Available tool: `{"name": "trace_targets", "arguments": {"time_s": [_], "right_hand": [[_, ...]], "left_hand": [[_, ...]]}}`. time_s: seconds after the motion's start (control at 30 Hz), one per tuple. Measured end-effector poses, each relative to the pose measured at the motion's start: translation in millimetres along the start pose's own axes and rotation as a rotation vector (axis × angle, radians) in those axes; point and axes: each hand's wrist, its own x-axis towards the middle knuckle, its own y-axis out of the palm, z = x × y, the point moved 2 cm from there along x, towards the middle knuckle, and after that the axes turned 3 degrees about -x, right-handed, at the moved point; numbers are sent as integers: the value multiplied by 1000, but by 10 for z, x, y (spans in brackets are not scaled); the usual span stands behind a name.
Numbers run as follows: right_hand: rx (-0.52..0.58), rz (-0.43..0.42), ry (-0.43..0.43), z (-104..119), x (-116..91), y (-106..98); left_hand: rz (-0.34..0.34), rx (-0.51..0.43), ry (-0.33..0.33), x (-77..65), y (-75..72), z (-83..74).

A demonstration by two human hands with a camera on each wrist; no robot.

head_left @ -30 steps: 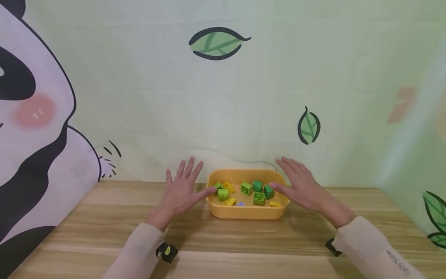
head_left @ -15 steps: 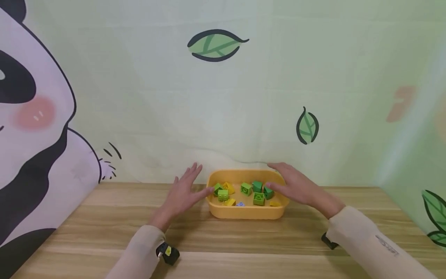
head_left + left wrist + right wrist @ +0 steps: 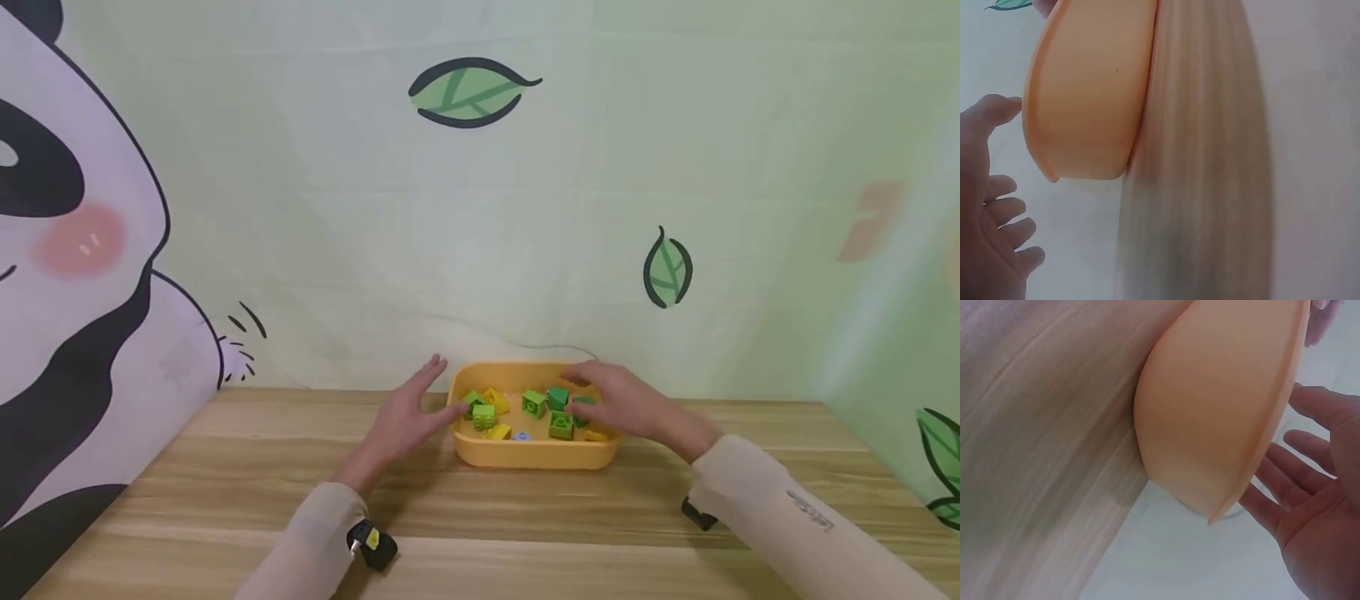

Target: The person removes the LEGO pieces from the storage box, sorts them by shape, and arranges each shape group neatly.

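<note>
A shallow yellow-orange plastic tub (image 3: 535,456) stands on the wooden table with several building bricks inside. Light green bricks (image 3: 483,417), dark green bricks (image 3: 557,398), yellow bricks (image 3: 499,432) and a blue brick (image 3: 521,436) lie loose across its floor. My left hand (image 3: 405,421) is at the tub's left end, thumb tip right at the rim, the other fingers spread outside it. Over the right end reaches my right hand (image 3: 630,406), its loosely bent fingers above the rim and partly covering a dark green brick. Neither hand holds anything.
The wooden table (image 3: 480,521) extends in front of the tub and to both sides. Close behind stands a pale green backdrop (image 3: 360,208) printed with a panda (image 3: 71,275) and leaves. A thin dark line curves along the backdrop just behind the tub.
My right hand has moved left and inward over the tub's right end, its fingers bending more. The left hand has turned and come slightly right toward the rim. The tub and bricks stay put.
</note>
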Motion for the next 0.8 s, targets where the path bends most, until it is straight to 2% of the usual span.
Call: {"name": "trace_targets", "arguments": {"time_s": [0.3,0.5,0.8], "right_hand": [[22,55,26,-7,100,107],[21,71,4,-5,155,161],[19,95,31,-6,207,226]], "left_hand": [[20,-78,-59,10,45,16],[17,-105,-72,13,57,54],[16,-145,-80,-5,78,65]]}}
